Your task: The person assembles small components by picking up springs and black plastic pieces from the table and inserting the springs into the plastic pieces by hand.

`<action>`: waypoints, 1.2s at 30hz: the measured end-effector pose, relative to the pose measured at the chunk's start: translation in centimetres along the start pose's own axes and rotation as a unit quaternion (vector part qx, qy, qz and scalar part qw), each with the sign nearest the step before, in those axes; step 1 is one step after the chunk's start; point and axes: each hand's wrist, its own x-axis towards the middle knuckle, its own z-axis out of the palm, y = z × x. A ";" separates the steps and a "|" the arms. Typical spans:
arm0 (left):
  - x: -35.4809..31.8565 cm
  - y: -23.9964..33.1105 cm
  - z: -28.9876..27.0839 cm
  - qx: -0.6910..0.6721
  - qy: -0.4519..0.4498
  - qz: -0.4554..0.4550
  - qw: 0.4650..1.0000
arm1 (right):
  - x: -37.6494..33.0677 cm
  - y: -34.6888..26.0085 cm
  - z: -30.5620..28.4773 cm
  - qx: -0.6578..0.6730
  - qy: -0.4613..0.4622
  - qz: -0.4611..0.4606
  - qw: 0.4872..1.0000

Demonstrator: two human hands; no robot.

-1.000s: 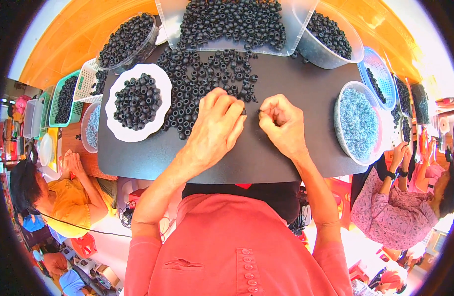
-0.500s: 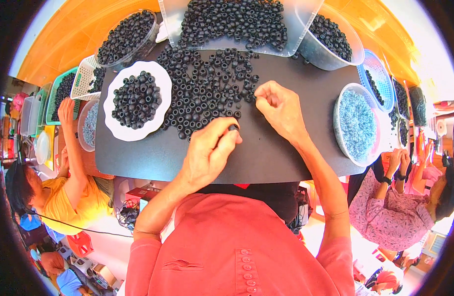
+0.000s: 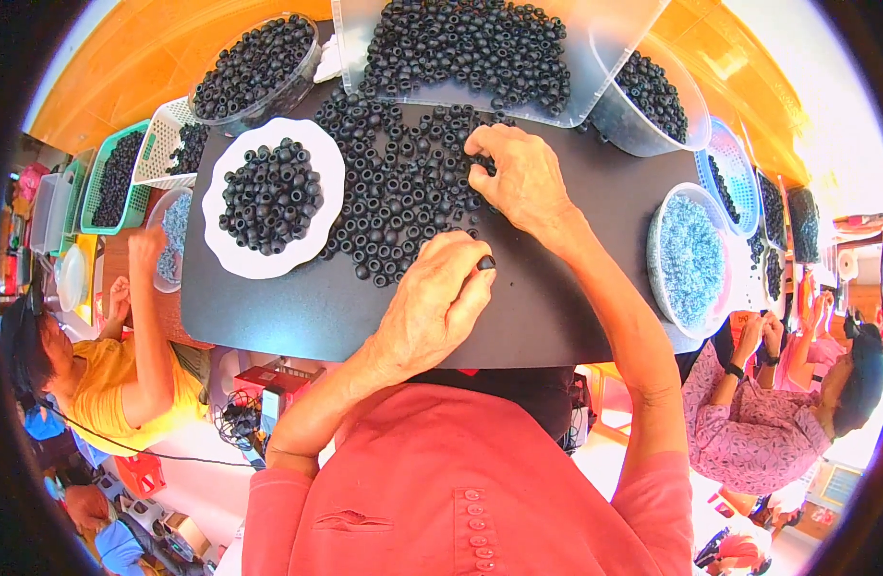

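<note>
We see the left hand (image 3: 432,307) with fingers clamped on one black ring (image 3: 485,262) just below the loose ring pile (image 3: 393,192), while the right hand (image 3: 523,178) fingers close upon that pile's right edge.
</note>
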 end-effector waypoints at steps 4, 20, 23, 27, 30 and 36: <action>1.9 -0.5 -1.0 0.123 -0.008 0.051 0.991 | -1.2 -0.6 -0.5 0.137 0.075 0.017 0.988; 5.2 -2.4 0.4 0.155 -0.031 0.059 0.986 | -6.7 -0.9 -1.1 0.577 0.071 0.200 0.789; 4.5 -1.5 0.4 0.109 -0.006 0.038 0.993 | -6.8 -1.1 -1.1 0.573 0.057 0.208 0.791; 4.1 -1.8 0.4 0.071 -0.002 -0.010 0.997 | -6.9 -1.5 -1.6 0.569 0.036 0.207 0.795; 3.8 -2.1 0.4 0.064 0.002 -0.020 0.998 | -7.0 -1.4 -1.6 0.546 0.027 0.226 0.806; 3.9 -2.8 0.4 0.106 0.005 0.023 0.994 | -7.1 -1.2 -1.5 0.531 0.027 0.200 0.823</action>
